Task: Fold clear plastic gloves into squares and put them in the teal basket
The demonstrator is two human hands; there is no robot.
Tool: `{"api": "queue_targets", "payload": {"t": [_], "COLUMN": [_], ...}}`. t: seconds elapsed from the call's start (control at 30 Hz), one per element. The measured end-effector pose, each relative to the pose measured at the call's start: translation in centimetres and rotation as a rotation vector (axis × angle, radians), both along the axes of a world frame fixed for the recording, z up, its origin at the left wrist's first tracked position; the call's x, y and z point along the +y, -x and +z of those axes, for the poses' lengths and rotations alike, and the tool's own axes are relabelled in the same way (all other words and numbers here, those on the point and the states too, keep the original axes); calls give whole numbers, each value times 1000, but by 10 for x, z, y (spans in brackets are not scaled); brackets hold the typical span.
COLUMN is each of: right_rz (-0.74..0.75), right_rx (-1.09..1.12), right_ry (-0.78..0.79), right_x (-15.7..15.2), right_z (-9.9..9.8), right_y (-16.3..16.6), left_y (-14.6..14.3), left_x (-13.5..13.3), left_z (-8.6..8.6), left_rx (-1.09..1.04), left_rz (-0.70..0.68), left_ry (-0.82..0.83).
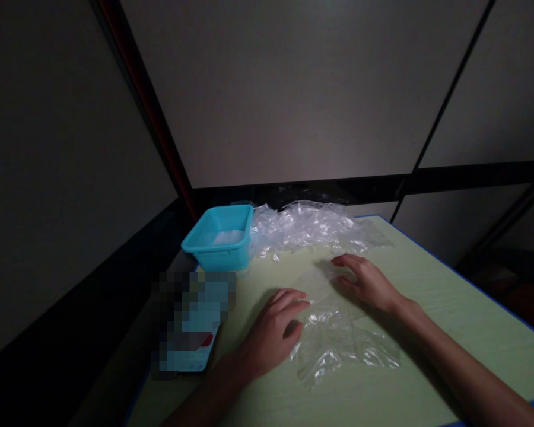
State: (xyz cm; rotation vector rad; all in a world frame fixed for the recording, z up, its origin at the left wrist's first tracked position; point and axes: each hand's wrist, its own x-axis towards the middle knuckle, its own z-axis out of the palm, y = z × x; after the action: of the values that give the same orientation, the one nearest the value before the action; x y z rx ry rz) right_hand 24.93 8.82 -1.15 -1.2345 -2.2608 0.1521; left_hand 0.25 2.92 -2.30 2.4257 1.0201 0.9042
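A clear plastic bag (pixel 338 332) lies crinkled on the pale green table between my two hands. My left hand (pixel 276 326) is at the bag's left edge, with its thumb and fingers curved apart and nothing visible between them. Over the bag's upper right side is my right hand (pixel 365 280), its fingers also spread apart from the thumb and holding nothing that I can see. Whether either hand's fingertips touch the plastic is hard to tell.
Farther back lies a heap of clear plastic bags (pixel 311 225). Beside it stands a turquoise basket (pixel 225 256) with something white inside. A partly blurred, phone-like object (pixel 196 332) rests at the left edge of the table (pixel 449 314). Dark-framed panels rise behind.
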Motion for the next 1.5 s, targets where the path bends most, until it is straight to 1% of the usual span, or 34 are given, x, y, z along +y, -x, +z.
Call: {"api": "queue_targets", "payload": {"t": [0.07,0.13,0.37,0.47,0.57,0.63,0.7,0.87,0.93,1.0,1.07,1.2,1.23,1.3,1.4,1.5], "right_rz": [6,-6,-39,-69,-82,-76,-58,-42,1,73,111,96,103,160,286,331], "right_rx": [-42,-68,-199,-248,-225,-149,-20,429,565,612,571,367,320,236,130,63], "right_ry": [33,44,33,16,6,23,52,148,197,229,205,33,9,23,120,175], "right_x": [-2,-4,-2,-2,-4,-5,-5,-4,-5,-7,-8,-10,-11,-12,-16,-17], "right_z": [0,0,-4,-6,-4,-3,-3,-5,-5,-5,-5,-3,-2,0,0,-6], "right_y": [3,5,9,11,12,11,11,15,18,20,21,19,19,20,25,32], "left_y": [-1,-1,2,2,2,2,2,2,1,-1,-3,-4,-3,-2,0,1], "left_x": [-4,-6,-8,-8,-7,-7,-6,-8,-8,-9,-9,-8,-8,-8,-7,-7], "left_z": [4,7,7,6,6,7,8,8,8,7,6,6,5,4,0,-3], "left_rx": [84,156,280,289,275,250,211,102,61,35,33,63,82,136,236,307], "left_rz": [-122,-184,-203,-207,-212,-224,-242,-262,-259,-241,-213,-151,-133,-94,-46,-24], "left_ry": [49,78,117,125,131,127,119,166,165,159,170,173,163,145,126,123]}}
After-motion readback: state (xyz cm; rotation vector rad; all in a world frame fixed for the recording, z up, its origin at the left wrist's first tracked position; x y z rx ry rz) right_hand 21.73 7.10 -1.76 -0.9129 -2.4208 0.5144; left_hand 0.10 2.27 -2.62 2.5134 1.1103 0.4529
